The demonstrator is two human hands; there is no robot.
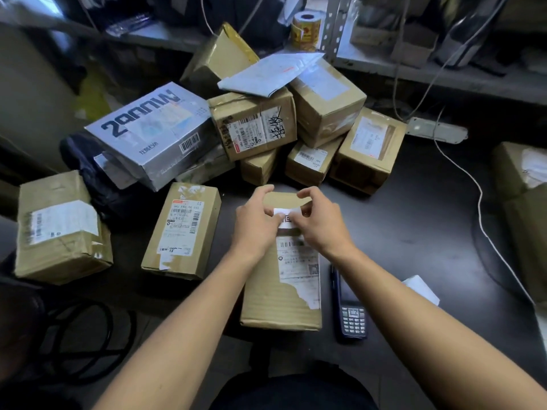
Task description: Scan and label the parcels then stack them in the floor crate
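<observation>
A dark table [414, 232] carries the work. Nearest the person, at six o'clock, a long brown box [275, 303] lies flat with its far end pointing to twelve o'clock; a shipping label [299, 261], torn along its near edge, covers the right part of its top. Just beside the box at its four o'clock lies a dark handheld scanner [350, 309], keypad toward the person. A piece of white paper [421, 288] lies farther out at three o'clock.

Both hands meet over the far end of the box. The left hand [256, 220] and the right hand [321, 221] each pinch a small white sticker [285, 217] between thumb and fingertips, holding it just over the box top; whether it touches the cardboard cannot be told.

At nine o'clock of the box a second brown box [182, 232] lies flat, label up. Farther out at nine o'clock sits a crumpled box [59, 229], and a black bag [88, 170] lies behind it.

Toward twelve o'clock is a loose pile of parcels: a silver box [148, 134] with large dark lettering at eleven o'clock, a taped box with handwriting [254, 125] in the middle, several smaller brown boxes around it, and a white mailer [269, 74] resting on top. Beyond the pile, on a shelf, stands a roll of yellow tape [306, 31]. A white cable [473, 184] runs across the table at two o'clock.
</observation>
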